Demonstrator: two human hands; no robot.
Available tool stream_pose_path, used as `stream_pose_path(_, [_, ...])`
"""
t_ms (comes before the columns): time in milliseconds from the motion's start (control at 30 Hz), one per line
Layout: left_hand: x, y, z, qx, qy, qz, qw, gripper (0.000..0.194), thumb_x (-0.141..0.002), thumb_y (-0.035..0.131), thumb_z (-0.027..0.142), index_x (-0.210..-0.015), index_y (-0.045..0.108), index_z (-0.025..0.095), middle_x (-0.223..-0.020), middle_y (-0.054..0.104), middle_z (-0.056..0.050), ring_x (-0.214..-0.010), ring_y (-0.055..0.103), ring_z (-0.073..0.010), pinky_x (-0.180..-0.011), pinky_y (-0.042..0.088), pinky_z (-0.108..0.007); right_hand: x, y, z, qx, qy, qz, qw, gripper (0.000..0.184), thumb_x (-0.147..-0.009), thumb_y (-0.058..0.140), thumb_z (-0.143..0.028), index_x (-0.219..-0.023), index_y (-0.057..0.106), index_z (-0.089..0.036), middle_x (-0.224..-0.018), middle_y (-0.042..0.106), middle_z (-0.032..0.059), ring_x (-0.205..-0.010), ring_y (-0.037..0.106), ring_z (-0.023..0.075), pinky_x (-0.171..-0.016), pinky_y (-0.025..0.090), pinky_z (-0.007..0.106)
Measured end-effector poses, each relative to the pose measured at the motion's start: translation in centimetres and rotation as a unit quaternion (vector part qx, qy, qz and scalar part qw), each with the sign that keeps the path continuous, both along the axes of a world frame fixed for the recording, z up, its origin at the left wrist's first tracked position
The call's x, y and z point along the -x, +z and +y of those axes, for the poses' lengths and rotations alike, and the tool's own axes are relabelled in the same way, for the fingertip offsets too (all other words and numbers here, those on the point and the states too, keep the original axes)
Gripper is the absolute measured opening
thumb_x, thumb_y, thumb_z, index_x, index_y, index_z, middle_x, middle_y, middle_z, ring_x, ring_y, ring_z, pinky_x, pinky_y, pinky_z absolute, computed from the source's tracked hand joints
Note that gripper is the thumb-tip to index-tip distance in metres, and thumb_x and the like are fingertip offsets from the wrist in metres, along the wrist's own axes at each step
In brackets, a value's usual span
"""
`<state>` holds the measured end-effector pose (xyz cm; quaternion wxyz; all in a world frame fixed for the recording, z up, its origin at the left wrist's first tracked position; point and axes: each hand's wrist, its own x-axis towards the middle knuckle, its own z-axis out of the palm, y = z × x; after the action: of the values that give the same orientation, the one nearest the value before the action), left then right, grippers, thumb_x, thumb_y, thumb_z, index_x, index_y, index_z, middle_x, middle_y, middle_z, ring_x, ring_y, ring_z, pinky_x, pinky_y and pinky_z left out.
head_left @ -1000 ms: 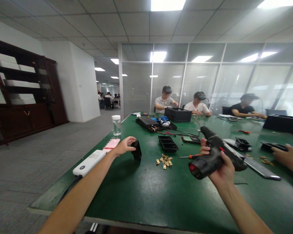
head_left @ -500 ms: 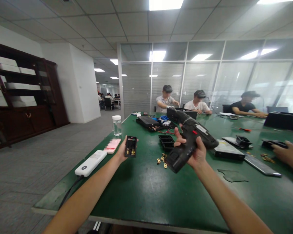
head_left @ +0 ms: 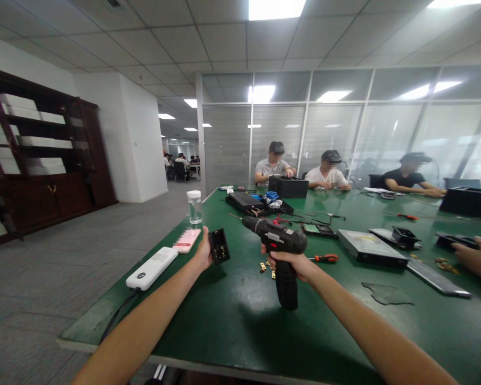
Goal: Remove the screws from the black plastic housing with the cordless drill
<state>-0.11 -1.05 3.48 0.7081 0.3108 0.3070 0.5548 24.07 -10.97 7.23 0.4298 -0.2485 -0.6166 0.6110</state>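
Observation:
My right hand (head_left: 291,260) is wrapped round the grip of a black cordless drill (head_left: 280,238). The drill's long thin bit points left, towards my other hand. In my left hand (head_left: 203,251) is a small black plastic box (head_left: 219,246), tilted so its open side faces right. Small brass-coloured pieces show inside the box, too small to make out fully. Several brass plates (head_left: 263,266) lie on the green table just left of the drill's grip, partly hidden by my right hand.
A white power strip (head_left: 151,269), a pink phone (head_left: 187,240) and a clear jar (head_left: 194,207) line the left side. An orange screwdriver (head_left: 326,258), a flat metal drive (head_left: 371,249) and a glass-like sheet (head_left: 388,294) lie right. A co-worker's hand (head_left: 479,256) reaches in at the right edge.
The drill has swung from pointing up and away to nearly level, bit towards the left, and moved left and lower. The black box has tilted towards the drill.

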Motion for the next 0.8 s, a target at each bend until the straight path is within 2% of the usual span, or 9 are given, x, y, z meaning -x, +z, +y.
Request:
stream_pose_path(100, [-0.1,-0.4,0.0,-0.023,-0.015,-0.002,1.0,0.056,-0.062,0.031,0.06,-0.077,0.051,0.011,-0.061,0.056,-0.007,-0.053,0.055,-0.0164,-0.048,0.043,-0.029,-0.8,-0.9,0.0,0.007,0.034,-0.042,0.999,0.027,-0.067,0.048,-0.028,-0.087,0.047,-0.01,-0.056,0.045,0.0008,-0.049,0.041,0.0084,-0.048,0.033,0.022])
stream_pose_path(233, [0.1,-0.7,0.0,-0.015,-0.015,0.008,1.0,0.054,-0.061,0.033,0.06,-0.074,0.051,0.011,-0.058,0.055,-0.007,-0.051,0.054,-0.0172,-0.046,0.042,-0.03,-1.9,-1.6,-0.4,0.008,0.066,-0.073,0.995,0.03,-0.065,0.05,-0.027,-0.089,0.048,-0.008,-0.06,0.047,0.0027,-0.05,0.043,0.0086,-0.049,0.034,0.022])
stream_pose_path(533, [0.4,0.0,-0.6,-0.043,0.043,-0.025,0.998,0.042,-0.065,0.035,0.053,-0.069,0.048,0.014,-0.053,0.053,-0.003,-0.049,0.054,-0.0173,-0.045,0.043,-0.03,-2.2,-1.2,-0.8,0.053,0.089,-0.074,0.992,0.03,-0.063,0.049,-0.02,-0.091,0.048,-0.009,-0.069,0.048,0.0039,-0.052,0.041,0.0073,-0.048,0.034,0.021])
stream_pose_path(633, [0.4,0.3,-0.7,-0.058,0.059,-0.031,0.996,0.038,-0.065,0.037,0.051,-0.069,0.047,0.015,-0.051,0.051,-0.001,-0.048,0.054,-0.0175,-0.045,0.043,-0.031,-2.3,-1.4,-0.7,0.071,0.099,-0.062,0.991,0.031,-0.062,0.049,-0.02,-0.09,0.048,-0.009,-0.066,0.047,0.0032,-0.05,0.041,0.0071,-0.047,0.033,0.02])
stream_pose_path(800, [0.5,0.3,-0.6,-0.065,0.064,-0.034,0.995,0.036,-0.064,0.038,0.05,-0.069,0.047,0.015,-0.051,0.051,-0.001,-0.046,0.053,-0.0174,-0.044,0.042,-0.031,-2.8,-1.7,-0.7,0.063,0.1,-0.052,0.992,0.035,-0.06,0.049,-0.02,-0.093,0.047,-0.009,-0.068,0.049,0.0047,-0.051,0.043,0.0083,-0.046,0.033,0.021])
